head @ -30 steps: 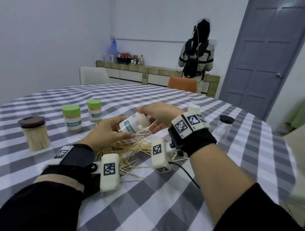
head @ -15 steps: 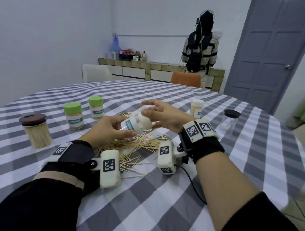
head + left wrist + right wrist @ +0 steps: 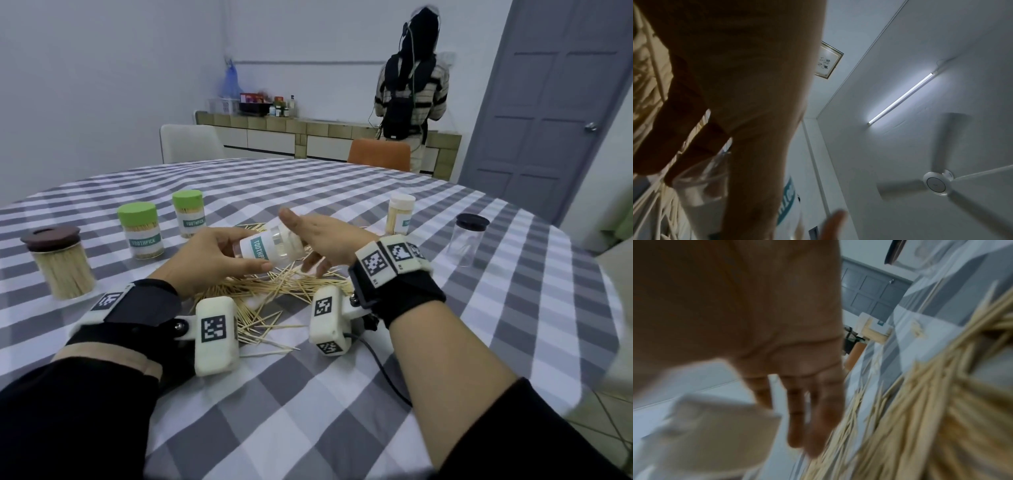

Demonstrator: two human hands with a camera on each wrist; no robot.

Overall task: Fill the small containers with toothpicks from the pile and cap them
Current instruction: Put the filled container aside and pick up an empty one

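Note:
My left hand (image 3: 236, 250) grips a small clear container (image 3: 263, 248) with a white TOOTHPICK label. It lies tilted on its side above the loose toothpick pile (image 3: 274, 291). My right hand (image 3: 308, 240) is at the container's cream-capped end with thumb up and fingers straight down, the palm facing the cap. In the left wrist view my fingers wrap the clear container (image 3: 701, 183). In the right wrist view the straight fingers (image 3: 813, 418) hang beside the blurred cream cap (image 3: 715, 421), with the pile (image 3: 920, 410) to the right.
Two green-capped filled containers (image 3: 140, 233) (image 3: 188, 212) and a brown-lidded jar of toothpicks (image 3: 58, 263) stand at left. A cream-capped container (image 3: 400, 212) and a clear black-lidded jar (image 3: 467, 240) stand at right. A person (image 3: 411, 96) stands by the far counter.
My right hand has gone from curled around the container's cap end to straight fingers beside it. The left hand still holds the container, now a little higher.

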